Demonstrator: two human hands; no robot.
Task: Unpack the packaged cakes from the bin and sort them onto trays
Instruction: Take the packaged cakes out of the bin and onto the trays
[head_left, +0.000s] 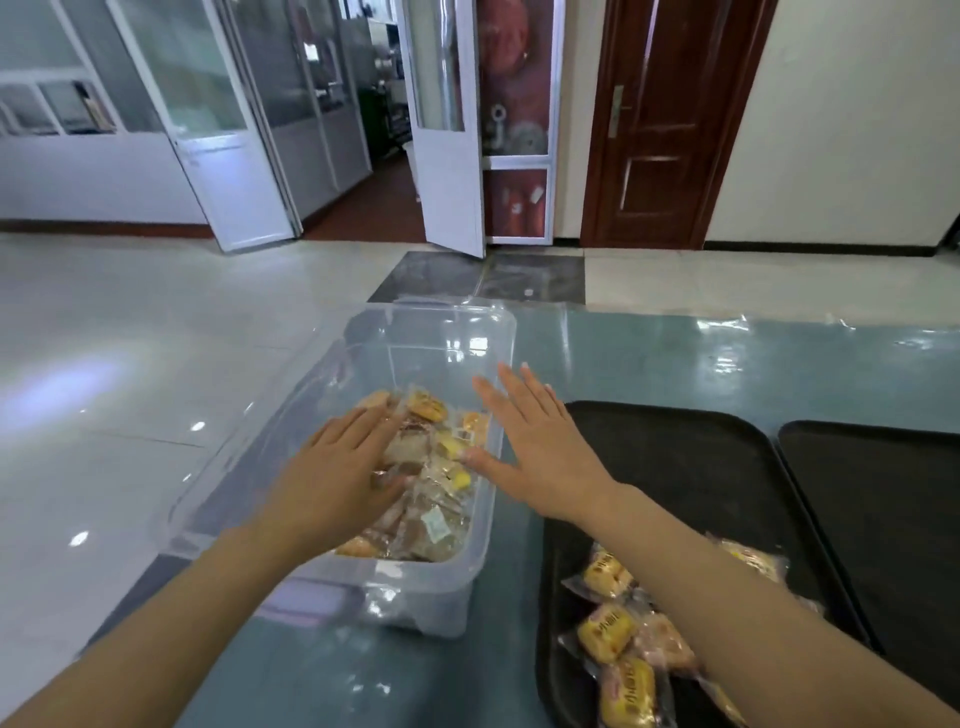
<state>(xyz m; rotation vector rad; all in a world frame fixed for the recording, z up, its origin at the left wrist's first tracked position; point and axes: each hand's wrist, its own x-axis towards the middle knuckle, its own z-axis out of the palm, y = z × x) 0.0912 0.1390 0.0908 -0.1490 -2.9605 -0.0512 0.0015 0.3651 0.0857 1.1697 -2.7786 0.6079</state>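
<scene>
A clear plastic bin (441, 332) stands on the table and holds several packaged cakes (431, 519) in clear wrappers. My left hand (337, 478) reaches into the bin with fingers stretched flat on the packages. My right hand (535, 441) hovers flat over the bin's right rim, fingers straight and spread, holding nothing. To the right lies a black tray (691, 467) with several yellow and pink packaged cakes (623, 639) piled at its near end, partly hidden by my right forearm. A second black tray (883, 493) lies further right.
The table (649, 353) has a glossy blue-green top; its left edge runs just beside the bin. Beyond the table is a shiny tiled floor, white glass doors and a brown wooden door.
</scene>
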